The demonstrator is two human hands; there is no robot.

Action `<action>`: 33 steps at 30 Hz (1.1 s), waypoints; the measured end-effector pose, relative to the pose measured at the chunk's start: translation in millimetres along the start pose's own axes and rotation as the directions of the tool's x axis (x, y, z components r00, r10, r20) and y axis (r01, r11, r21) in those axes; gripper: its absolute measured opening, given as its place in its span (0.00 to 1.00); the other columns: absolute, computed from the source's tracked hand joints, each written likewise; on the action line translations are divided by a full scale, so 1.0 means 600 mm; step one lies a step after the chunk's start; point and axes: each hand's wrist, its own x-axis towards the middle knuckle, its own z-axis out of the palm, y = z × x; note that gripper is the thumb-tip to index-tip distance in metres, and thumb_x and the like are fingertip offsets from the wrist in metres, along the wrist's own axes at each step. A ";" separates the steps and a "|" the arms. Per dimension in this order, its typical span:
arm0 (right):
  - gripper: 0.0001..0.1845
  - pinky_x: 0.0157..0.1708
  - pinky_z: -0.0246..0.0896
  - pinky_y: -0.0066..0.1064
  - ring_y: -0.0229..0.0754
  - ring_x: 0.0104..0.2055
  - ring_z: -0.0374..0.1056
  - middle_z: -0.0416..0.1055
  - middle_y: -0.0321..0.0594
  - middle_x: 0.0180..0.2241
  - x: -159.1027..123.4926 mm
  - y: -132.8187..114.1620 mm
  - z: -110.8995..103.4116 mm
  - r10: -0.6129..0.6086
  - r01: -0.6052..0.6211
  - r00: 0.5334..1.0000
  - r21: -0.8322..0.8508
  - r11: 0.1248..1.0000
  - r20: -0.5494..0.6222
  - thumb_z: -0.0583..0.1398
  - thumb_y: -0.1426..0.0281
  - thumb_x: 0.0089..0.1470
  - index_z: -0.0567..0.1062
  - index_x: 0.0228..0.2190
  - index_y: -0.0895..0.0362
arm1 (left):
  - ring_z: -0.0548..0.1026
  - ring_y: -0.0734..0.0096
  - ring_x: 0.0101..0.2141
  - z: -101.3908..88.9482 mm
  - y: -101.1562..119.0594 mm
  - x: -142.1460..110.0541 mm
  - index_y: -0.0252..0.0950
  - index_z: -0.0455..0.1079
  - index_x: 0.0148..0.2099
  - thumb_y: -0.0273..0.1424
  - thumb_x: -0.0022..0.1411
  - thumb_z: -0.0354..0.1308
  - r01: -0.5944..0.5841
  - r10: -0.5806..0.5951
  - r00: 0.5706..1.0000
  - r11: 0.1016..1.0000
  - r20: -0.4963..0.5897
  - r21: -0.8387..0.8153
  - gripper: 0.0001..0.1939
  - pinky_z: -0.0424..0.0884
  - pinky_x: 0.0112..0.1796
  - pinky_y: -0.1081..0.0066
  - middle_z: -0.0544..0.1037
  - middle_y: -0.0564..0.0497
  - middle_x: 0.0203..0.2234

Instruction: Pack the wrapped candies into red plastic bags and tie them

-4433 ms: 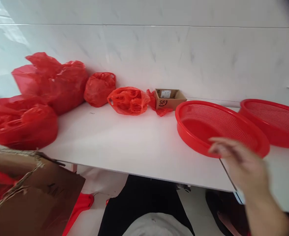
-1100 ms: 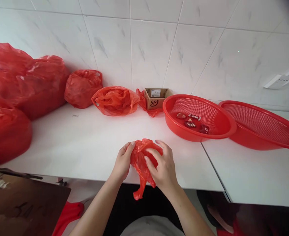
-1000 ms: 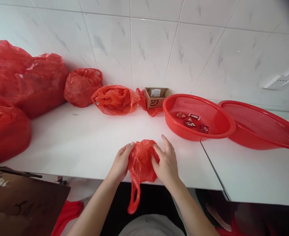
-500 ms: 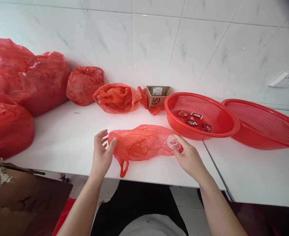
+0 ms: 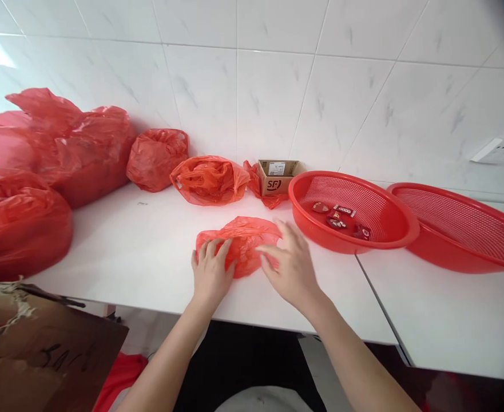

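A thin red plastic bag (image 5: 247,243) lies crumpled on the white table in front of me. My left hand (image 5: 212,272) rests on the bag's left side, palm down, its fingers bent and apart over the plastic. At the right side of the bag, my right hand (image 5: 293,266) has its thumb and fingers spread, slightly blurred. Whether its fingertips touch the plastic is hard to tell. To the right stands a red plastic colander (image 5: 354,243) with several small wrapped snacks (image 5: 337,222) inside.
Another red colander (image 5: 453,254) stands at the right. Along the tiled wall sit a small cardboard box (image 5: 273,184), an open red bag of crumpled plastic (image 5: 211,180) and a rounded red bag (image 5: 159,160). Large filled red bags (image 5: 92,154) occupy the left. A big carton (image 5: 54,349) stands lower left.
Both hands have come closer together, the left moving right onto the bag and the right moving left. The bag, stretched out before, is now bunched up shorter. The view has tilted up slightly.
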 end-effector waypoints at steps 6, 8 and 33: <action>0.17 0.62 0.39 0.61 0.65 0.66 0.47 0.53 0.50 0.65 0.063 -0.007 0.092 0.111 -0.058 0.959 -0.205 0.977 0.262 0.59 0.58 0.58 0.79 0.42 0.56 | 0.68 0.52 0.56 0.019 -0.006 -0.012 0.39 0.60 0.64 0.20 0.57 0.49 -0.106 0.104 0.994 0.992 -0.042 -0.069 0.31 0.69 0.53 0.53 0.69 0.40 0.56; 0.17 0.62 0.42 0.56 0.58 0.59 0.60 0.64 0.53 0.56 0.071 -0.007 0.099 0.149 -0.065 0.936 -0.259 0.964 0.320 0.55 0.61 0.62 0.78 0.43 0.57 | 0.68 0.54 0.56 0.020 -0.008 -0.009 0.39 0.59 0.65 0.19 0.58 0.47 -0.119 0.115 0.992 0.990 -0.057 -0.071 0.32 0.69 0.53 0.56 0.68 0.41 0.57; 0.18 0.48 0.63 0.32 0.43 0.47 0.72 0.74 0.39 0.48 0.033 0.058 0.026 0.269 -0.217 0.870 -0.169 0.961 0.412 0.52 0.65 0.63 0.76 0.50 0.50 | 0.74 0.54 0.46 0.017 0.000 0.088 0.41 0.34 0.73 0.29 0.58 0.56 0.250 -0.206 0.966 0.897 0.155 -0.364 0.47 0.72 0.46 0.56 0.67 0.39 0.51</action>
